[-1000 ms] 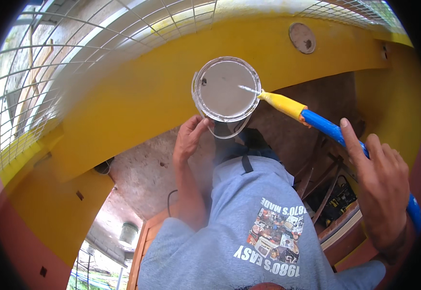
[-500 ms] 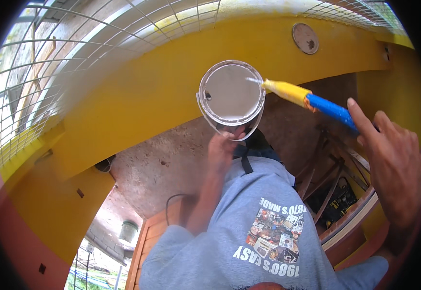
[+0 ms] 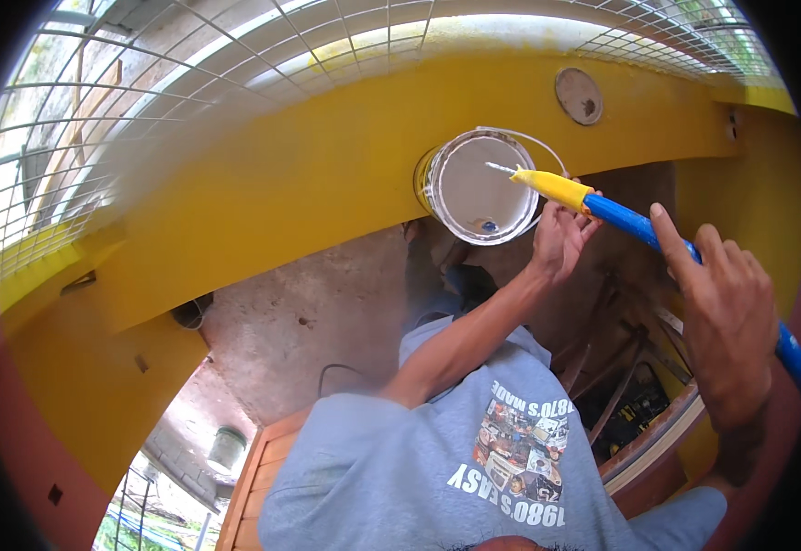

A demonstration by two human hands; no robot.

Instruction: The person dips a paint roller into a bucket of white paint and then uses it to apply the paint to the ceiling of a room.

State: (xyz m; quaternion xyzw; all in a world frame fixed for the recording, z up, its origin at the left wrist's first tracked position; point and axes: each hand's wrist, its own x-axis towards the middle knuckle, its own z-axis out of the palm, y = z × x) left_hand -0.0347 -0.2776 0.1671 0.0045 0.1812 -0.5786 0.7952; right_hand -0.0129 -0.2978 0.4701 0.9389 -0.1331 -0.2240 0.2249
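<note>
The white bucket is steadied against the yellow beam by the left hand, apparently gripping it; the blue-and-yellow handle is clasped loosely by the right hand.

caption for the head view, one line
Left hand steadies a white bucket while right hand holds a blue-and-yellow handle against yellow wall.

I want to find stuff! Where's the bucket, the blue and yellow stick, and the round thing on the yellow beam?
bucket (image 3: 485, 195): head view, on its pale round face.
blue and yellow stick (image 3: 628, 221): head view, on its blue part.
round thing (image 3: 578, 95): head view, on its middle.
</note>
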